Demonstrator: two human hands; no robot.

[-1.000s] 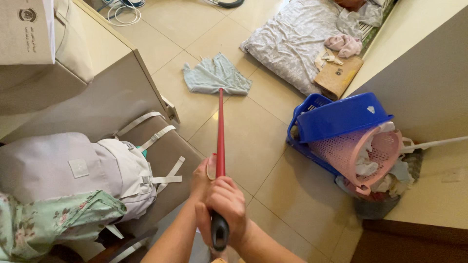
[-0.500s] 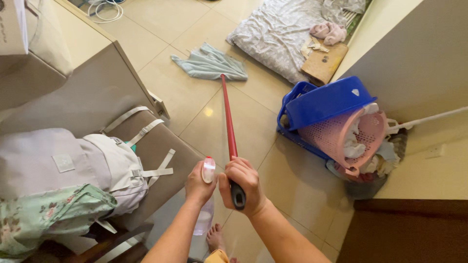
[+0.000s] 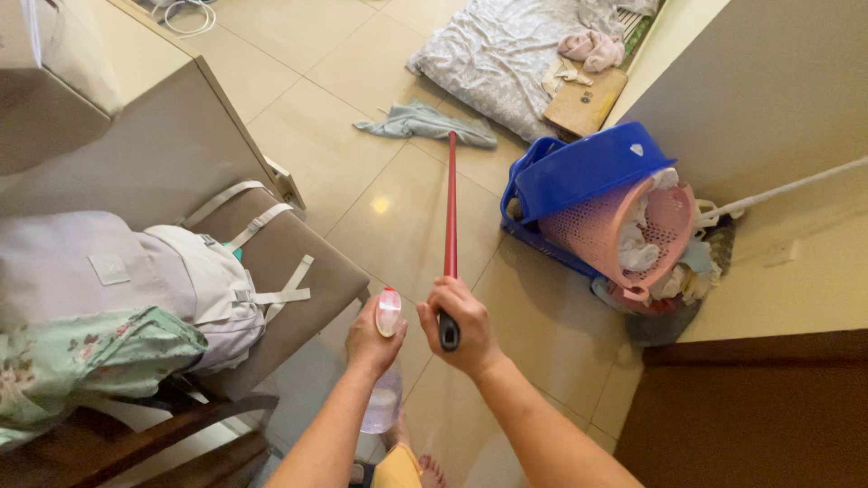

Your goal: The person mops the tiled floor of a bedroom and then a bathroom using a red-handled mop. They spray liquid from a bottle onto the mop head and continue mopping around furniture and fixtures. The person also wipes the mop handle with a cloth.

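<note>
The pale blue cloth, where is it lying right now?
In the head view the pale blue cloth lies spread on the tiled floor at the far end of the red mop handle, just left of the grey bedding.

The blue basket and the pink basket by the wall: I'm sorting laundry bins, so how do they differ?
The blue basket has mostly solid walls, while the pink basket has perforated ones. The pink basket lies tipped on its side with its opening facing the wall, holding white cloths; what the blue basket holds cannot be seen. The blue one sits over the pink one. Both look like plastic and stand on the tiled floor.
</note>
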